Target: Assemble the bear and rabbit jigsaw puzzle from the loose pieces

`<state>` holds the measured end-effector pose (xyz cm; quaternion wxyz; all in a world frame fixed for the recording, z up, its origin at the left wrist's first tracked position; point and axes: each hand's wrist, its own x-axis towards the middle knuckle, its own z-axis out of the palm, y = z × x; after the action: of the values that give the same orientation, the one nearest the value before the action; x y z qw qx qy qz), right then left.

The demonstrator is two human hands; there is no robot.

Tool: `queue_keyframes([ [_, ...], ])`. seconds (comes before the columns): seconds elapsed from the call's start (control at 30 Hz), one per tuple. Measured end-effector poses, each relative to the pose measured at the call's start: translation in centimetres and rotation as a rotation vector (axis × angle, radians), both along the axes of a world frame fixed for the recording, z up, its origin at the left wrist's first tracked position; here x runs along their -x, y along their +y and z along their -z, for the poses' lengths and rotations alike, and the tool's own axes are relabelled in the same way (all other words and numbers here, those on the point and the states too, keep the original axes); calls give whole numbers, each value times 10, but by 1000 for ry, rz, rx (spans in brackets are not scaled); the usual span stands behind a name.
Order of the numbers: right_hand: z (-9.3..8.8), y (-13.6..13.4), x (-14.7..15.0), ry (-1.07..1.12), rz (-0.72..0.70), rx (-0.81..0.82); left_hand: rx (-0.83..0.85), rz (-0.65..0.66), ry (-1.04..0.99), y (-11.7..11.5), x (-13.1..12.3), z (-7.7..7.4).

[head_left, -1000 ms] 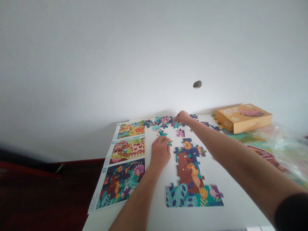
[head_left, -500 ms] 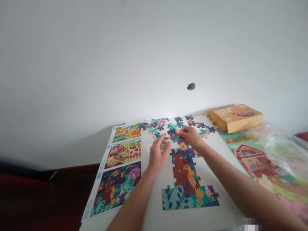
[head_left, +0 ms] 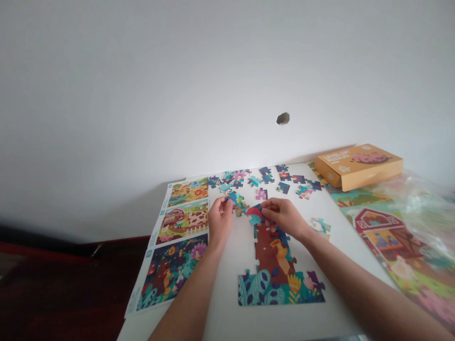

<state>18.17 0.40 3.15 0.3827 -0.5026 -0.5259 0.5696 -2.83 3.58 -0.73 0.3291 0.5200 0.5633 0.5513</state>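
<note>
Pinched in my right hand is a puzzle piece in red, teal and dark blue, held over the top of the joined part. My left hand is closed on another puzzle piece, coloured teal and yellow, left of it. Below both hands lies the partly joined puzzle, showing a brown bear with a yellow jar above a strip of leaves. Its upper right is hidden by my right hand. A piece with purple eyes-like shapes rests just beyond my hands.
Loose puzzle pieces spread along the table's back edge by the wall. At the left lies a picture sheet with three scenes. A yellow puzzle box and clear plastic sit on a finished farm puzzle at the right.
My right hand has come nearer and now holds a red and teal piece instead of the teal one. My left hand, open before, has closed on a piece. A whitish piece now shows by my right wrist.
</note>
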Motion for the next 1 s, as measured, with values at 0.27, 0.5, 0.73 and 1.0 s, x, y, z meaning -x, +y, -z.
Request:
queue_keyframes([
  [0.27, -7, -13, 6, 19, -137, 21, 52, 52, 293, -1, 4, -1],
  [0.5, 4, -12, 10, -106, -103, 37, 9, 44, 291, 2, 8, 4],
  [0.73, 2, -12, 12, -115, -100, 54, -96, 67, 341, -9, 9, -16],
  [1.0, -9, -19, 13, -149, -264, 86, 248, 803, 248, -25, 16, -42],
])
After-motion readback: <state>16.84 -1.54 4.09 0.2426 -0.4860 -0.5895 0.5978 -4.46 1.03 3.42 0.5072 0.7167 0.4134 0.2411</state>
